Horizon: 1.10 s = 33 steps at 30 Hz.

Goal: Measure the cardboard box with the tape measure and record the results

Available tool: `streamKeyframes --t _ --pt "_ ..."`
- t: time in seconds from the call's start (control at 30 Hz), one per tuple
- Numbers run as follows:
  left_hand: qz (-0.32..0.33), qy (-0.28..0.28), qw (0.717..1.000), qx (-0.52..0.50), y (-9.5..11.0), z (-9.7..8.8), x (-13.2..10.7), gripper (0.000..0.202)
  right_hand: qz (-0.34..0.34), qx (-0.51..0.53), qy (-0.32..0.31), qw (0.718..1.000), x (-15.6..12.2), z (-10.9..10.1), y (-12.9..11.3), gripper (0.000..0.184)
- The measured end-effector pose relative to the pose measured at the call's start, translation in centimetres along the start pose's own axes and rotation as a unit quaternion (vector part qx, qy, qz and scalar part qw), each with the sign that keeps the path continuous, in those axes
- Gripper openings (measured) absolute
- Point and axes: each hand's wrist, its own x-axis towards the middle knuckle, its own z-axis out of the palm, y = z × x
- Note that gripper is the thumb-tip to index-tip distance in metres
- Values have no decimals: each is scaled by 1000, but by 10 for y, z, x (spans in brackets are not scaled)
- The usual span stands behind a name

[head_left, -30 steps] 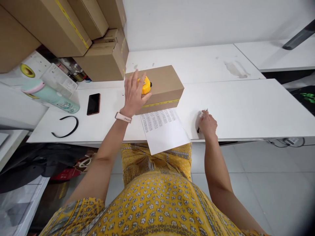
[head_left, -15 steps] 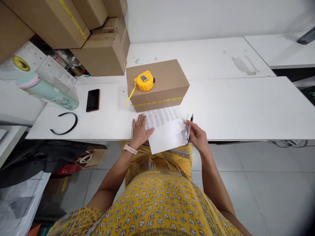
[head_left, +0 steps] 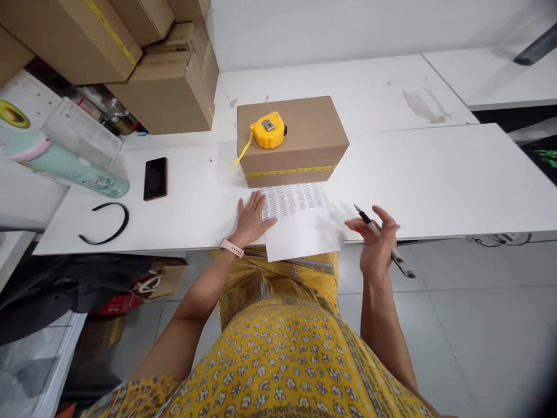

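Note:
My left hand (head_left: 252, 219) lies flat with fingers spread on the left edge of a sheet of paper (head_left: 300, 235), which hangs slightly over the table's front edge. Rows of handwriting or print fill the paper's upper part. Raised to the right of the sheet, my right hand (head_left: 378, 241) holds a pen (head_left: 368, 217) between its fingers, tip pointing up and left. Behind the paper sits a closed cardboard box (head_left: 300, 128) with a yellow strip along its front. A yellow tape measure (head_left: 268, 130) rests on top of the box, its strap hanging over the edge.
On the white table (head_left: 435, 186), a phone (head_left: 155, 179), a black headband (head_left: 119, 226) and a mint bottle (head_left: 82, 171) lie to the left. Several cardboard boxes (head_left: 165, 93) are stacked at the back left. A paper bag (head_left: 167, 278) stands below the table.
My right hand has lifted and moved right, away from the paper, turning the pen so its tip points up-left. My left hand stays on the sheet. The view has shifted slightly.

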Motion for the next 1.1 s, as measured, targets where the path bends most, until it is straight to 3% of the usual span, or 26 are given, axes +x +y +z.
streamKeyframes --t 0.07,0.17,0.27,0.4,0.6,1.1 --pt "-2 9 1000 8 11 0 4 77 46 48 -69 995 8 18 -1 59" --pt "11 71 997 28 41 7 -2 70 82 29 -136 987 21 48 10 47" --pt "87 117 989 23 81 22 -18 51 57 -48 -142 987 32 69 26 27" --pt "149 116 982 23 117 44 -31 37 20 -144 -168 975 43 76 40 17" --pt "119 122 984 50 119 59 -25 50 26 -153 -197 968 50 71 48 24" --pt "85 106 990 23 121 57 -20 45 -13 -211 -217 953 50 72 46 24"
